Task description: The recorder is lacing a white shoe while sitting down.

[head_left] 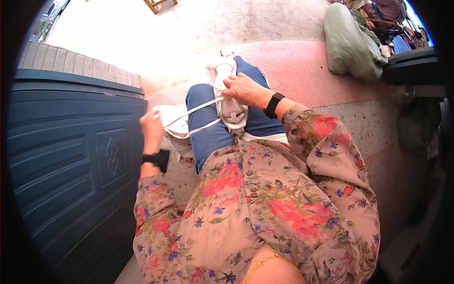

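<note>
While the shoe lies lengthwise on the lap, the left hand, fingers closed on the white lace, appears just beside the edge of the blue door. Right hand: fingers bent at the shoe's lacing, grip unclear. Open room: ahead, beyond the knees. Marking: diamond motif on door. Floor: pale, glaring, with pink band; green sack at right.

Pale shoe between denim-clad legs, white lace stretched leftward
</note>
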Motion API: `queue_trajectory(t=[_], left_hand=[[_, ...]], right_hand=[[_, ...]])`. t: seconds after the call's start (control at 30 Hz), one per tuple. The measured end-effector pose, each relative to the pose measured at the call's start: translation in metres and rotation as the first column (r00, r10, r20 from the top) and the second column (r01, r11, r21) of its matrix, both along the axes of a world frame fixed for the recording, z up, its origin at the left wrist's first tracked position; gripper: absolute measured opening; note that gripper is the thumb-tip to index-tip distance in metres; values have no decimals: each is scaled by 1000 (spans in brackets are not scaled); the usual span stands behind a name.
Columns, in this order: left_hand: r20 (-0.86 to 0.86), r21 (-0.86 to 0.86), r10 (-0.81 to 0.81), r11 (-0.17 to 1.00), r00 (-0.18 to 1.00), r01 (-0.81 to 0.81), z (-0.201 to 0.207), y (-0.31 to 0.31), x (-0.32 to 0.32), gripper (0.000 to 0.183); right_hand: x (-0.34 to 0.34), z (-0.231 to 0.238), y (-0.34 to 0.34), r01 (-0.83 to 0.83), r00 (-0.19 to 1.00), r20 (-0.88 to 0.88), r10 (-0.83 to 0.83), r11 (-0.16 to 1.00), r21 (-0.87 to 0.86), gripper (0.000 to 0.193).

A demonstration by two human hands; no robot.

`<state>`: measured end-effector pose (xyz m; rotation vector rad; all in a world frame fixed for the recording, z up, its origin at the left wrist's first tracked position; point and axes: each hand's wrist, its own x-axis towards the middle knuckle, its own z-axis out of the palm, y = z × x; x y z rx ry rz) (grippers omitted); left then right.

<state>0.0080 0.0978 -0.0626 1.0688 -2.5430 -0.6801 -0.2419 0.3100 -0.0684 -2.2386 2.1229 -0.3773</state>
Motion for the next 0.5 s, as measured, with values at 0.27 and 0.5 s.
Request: queue_trajectory(t=[0.27,0.5], left_hand=[[4,-134,-484,867,875,480,-19,96,-89,18],[79,-352,-522,782,849,514,-23,95,-98,11]], right_hand=[[-16,-6,12,68,925,-379,-37,995,69,3],[-98,-26,140,615,727,-178,-663,513,599,18]])
